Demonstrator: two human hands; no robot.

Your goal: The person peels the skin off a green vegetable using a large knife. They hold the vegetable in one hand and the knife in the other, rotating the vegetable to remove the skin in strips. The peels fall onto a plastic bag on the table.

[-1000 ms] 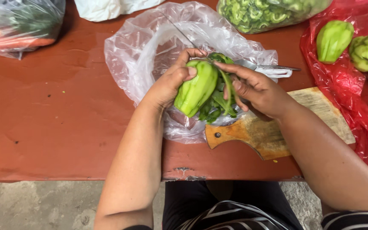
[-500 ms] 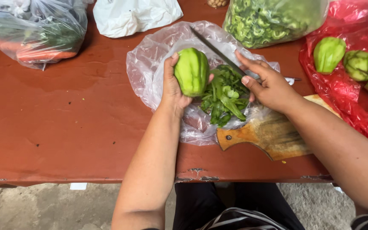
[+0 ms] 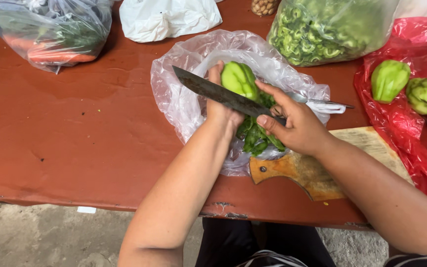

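While my left hand (image 3: 222,110) grips the green chayote (image 3: 240,79) upright over the clear plastic bag (image 3: 184,99), my right hand (image 3: 295,126) clenches the knife (image 3: 218,93), its blade running leftward across the fruit's near side.

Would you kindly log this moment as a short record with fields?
Left hand: holds a pale green ridged squash
Right hand: grips a long dark-bladed knife, blade pointing left past the squash
Beneath: clear plastic bag with green peelings
Board: wooden cutting board under the right wrist
Surface: reddish-brown table
Right side: red plastic sheet with more squashes
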